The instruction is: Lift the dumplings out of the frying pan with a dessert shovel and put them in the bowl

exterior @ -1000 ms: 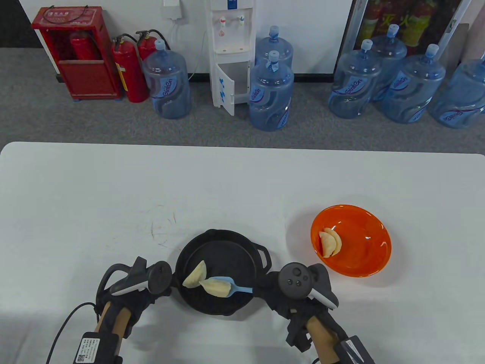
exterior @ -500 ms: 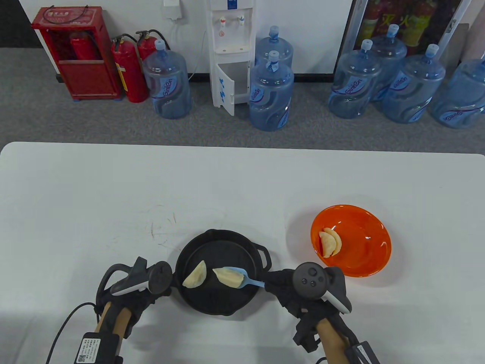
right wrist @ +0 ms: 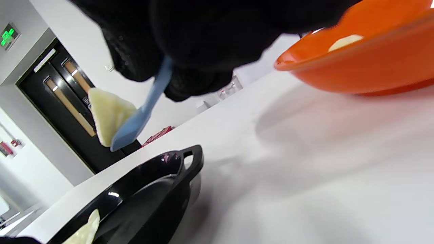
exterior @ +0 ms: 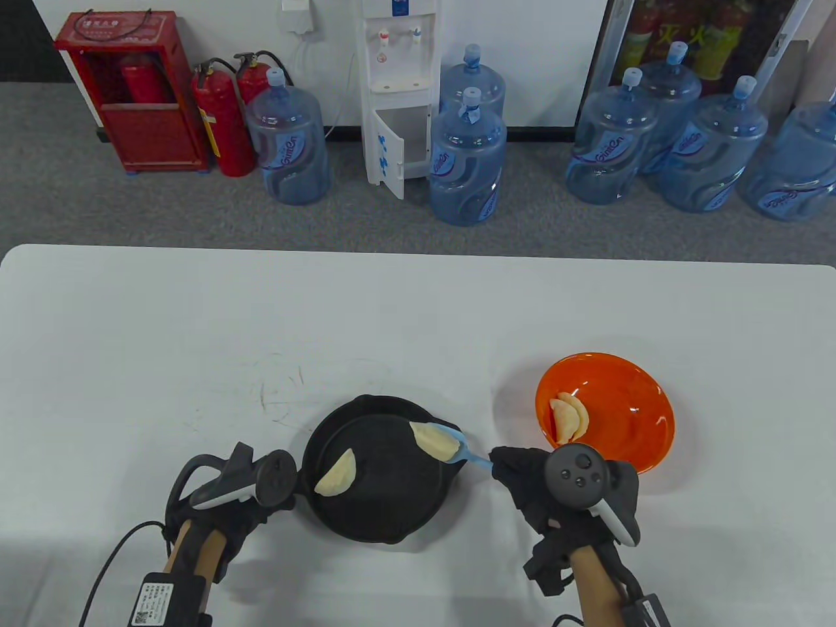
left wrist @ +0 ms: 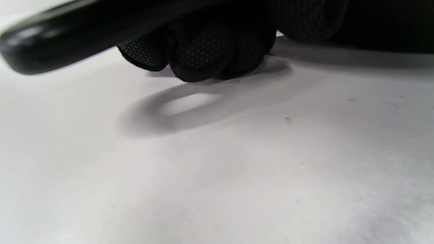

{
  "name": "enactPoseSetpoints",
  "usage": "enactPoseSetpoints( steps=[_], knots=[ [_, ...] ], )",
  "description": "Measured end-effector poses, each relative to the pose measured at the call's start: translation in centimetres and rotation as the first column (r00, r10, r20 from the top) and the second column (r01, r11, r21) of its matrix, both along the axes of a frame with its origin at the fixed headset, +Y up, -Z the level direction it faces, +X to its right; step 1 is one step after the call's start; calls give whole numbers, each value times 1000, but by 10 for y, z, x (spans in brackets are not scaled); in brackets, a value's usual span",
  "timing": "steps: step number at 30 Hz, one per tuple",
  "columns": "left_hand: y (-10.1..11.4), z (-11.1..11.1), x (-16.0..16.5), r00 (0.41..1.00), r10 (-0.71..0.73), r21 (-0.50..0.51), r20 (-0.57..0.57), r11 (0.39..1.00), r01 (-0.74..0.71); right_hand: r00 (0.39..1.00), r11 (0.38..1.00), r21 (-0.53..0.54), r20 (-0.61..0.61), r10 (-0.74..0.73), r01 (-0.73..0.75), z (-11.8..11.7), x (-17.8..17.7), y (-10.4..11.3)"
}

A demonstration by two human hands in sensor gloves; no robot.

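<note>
A black frying pan (exterior: 382, 519) sits near the table's front edge with one pale dumpling (exterior: 337, 475) lying in its left half. My right hand (exterior: 522, 473) grips the blue dessert shovel (exterior: 469, 453) by its handle; a second dumpling (exterior: 434, 441) rides on its blade, raised over the pan's right rim. In the right wrist view the shovel (right wrist: 145, 108) and the dumpling (right wrist: 107, 114) hang above the pan (right wrist: 149, 200). The orange bowl (exterior: 637, 444) stands to the right and holds dumplings (exterior: 568, 418). My left hand (exterior: 255, 506) grips the pan's handle (left wrist: 61, 40), fingers (left wrist: 203, 51) curled beneath it.
White table (exterior: 196, 339) stretches wide behind the pan and bowl. On the floor beyond the far edge stand water jugs (exterior: 467, 160), a dispenser (exterior: 398, 91) and red fire extinguishers (exterior: 222, 124).
My right hand has lifted the shovel with its dumpling up out of the pan and carried it right, toward the bowl. The left hand and the pan stayed still.
</note>
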State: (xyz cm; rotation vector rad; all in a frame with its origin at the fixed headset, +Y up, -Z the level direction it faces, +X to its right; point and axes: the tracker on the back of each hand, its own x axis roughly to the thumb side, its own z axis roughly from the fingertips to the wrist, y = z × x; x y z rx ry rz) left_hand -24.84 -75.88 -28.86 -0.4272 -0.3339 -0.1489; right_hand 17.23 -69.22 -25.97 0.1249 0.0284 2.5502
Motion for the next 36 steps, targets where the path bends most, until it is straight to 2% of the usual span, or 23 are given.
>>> enactPoseSetpoints(
  steps=[19, 36],
  knots=[
    [0, 0, 0, 1000, -1, 4, -1, 1000, 1, 970, 994, 49, 219, -110, 101, 1, 51, 8],
    [0, 1, 0, 1000, 0, 6, -4, 1000, 0, 877, 993, 78, 468, -112, 86, 3, 95, 1]
  ],
)
